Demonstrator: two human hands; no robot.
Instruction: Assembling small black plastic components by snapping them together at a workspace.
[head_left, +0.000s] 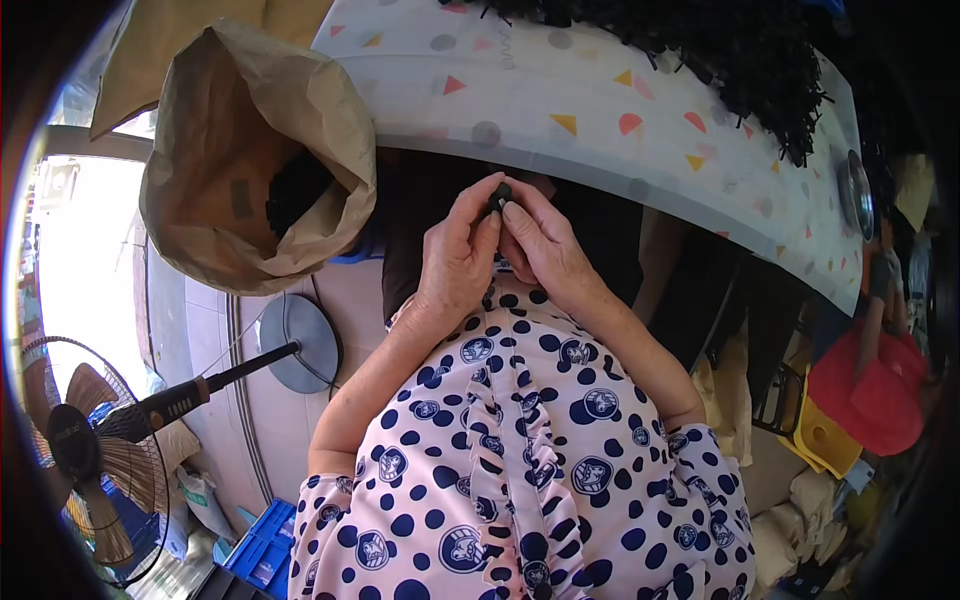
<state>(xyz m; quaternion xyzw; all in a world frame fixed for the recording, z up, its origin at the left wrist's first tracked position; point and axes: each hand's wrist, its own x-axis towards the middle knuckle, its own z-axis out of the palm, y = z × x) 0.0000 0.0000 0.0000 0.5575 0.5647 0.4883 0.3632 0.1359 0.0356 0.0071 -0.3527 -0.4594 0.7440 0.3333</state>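
Observation:
In front of my chest, just off the table's near edge, both hands meet around a small black piece [500, 195]. My left hand [458, 255] pinches it from one side with thumb and fingers. From the other side my right hand [556, 246] grips it, thumb pressed near its tip. Fingers cover most of the piece, so its exact kind cannot be made out. A big heap of similar-looking black pieces [710, 60] lies at the far right of the table [560, 85], whose white cover has coloured shapes. An open brown paper bag [345, 110] at left contains black material [298, 192].
A round metal dish [857, 195] sits at the table's right end. At lower left are a standing fan [85, 440], its round base [300, 345] and a blue crate [265, 545]. Another person in a red cap [875, 395] is at the right, near a yellow chair [825, 435].

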